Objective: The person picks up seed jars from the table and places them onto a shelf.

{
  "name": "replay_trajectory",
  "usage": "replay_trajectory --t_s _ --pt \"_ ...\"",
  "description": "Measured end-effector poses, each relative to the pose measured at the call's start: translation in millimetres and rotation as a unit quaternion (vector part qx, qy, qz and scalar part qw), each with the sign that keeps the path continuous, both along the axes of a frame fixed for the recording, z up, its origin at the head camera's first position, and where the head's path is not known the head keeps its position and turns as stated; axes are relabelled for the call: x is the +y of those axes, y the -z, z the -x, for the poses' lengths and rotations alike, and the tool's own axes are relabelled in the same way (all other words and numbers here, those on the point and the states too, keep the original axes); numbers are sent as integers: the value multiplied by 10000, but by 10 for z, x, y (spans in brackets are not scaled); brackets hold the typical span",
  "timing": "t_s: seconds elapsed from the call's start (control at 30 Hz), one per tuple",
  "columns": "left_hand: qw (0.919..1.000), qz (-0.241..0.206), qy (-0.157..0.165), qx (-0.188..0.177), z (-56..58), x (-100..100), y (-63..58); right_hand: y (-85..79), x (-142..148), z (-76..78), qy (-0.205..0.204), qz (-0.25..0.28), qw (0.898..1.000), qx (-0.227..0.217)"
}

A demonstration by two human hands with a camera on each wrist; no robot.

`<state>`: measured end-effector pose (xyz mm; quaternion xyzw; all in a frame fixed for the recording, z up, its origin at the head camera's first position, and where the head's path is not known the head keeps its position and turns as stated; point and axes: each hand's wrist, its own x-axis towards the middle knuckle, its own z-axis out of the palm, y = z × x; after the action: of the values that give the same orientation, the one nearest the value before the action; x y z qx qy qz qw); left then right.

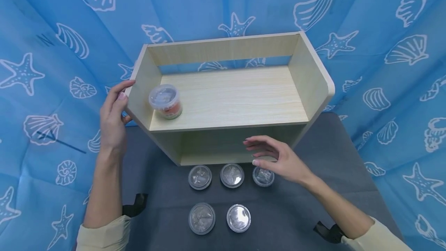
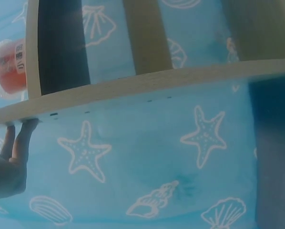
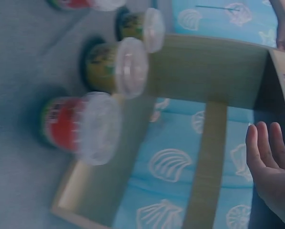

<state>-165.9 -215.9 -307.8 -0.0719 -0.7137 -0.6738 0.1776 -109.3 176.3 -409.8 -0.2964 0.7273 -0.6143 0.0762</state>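
A two-tier light wooden shelf [image 1: 230, 100] stands in front of me. My left hand [image 1: 115, 111] touches its left side panel. The left wrist view shows fingers [image 2: 22, 138] extended against that panel's outer face. One lidded plastic tub [image 1: 165, 102] with reddish contents sits at the left end of the upper tier. My right hand [image 1: 278, 156] hovers before the lower tier with nothing in it, its fingers gently bent. Just below, it partly overlaps a clear-lidded tub [image 1: 263, 176]. In the right wrist view, a red-labelled tub [image 3: 76, 126] stands near the shelf.
More lidded tubs stand on the dark grey cloth: a left one [image 1: 200, 177] and a middle one [image 1: 232, 176] near the shelf, with two others [image 1: 202, 218] closer to me. A blue shell-print curtain [image 1: 383, 69] hangs behind and around.
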Motion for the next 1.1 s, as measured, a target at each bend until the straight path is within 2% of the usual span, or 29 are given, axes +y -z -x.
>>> replay_trajectory --t_s 0.23,0.4,0.67,0.97,1.1 --pt "10000 -7 -1 36 -1 8 -1 314 103 -47 392 -340 9986 131" --pt "10000 28 22 57 4 14 -1 505 157 -23 685 -514 9963 93" --pt "9999 -41 2 103 -3 4 19 773 237 15 914 -846 9922 50" --pt "9999 -40 -19 112 -4 5 30 1065 336 -61 1169 -1562 9801 365" --pt "10000 28 -42 71 -3 18 24 1190 359 -122 1321 -1963 9711 300"
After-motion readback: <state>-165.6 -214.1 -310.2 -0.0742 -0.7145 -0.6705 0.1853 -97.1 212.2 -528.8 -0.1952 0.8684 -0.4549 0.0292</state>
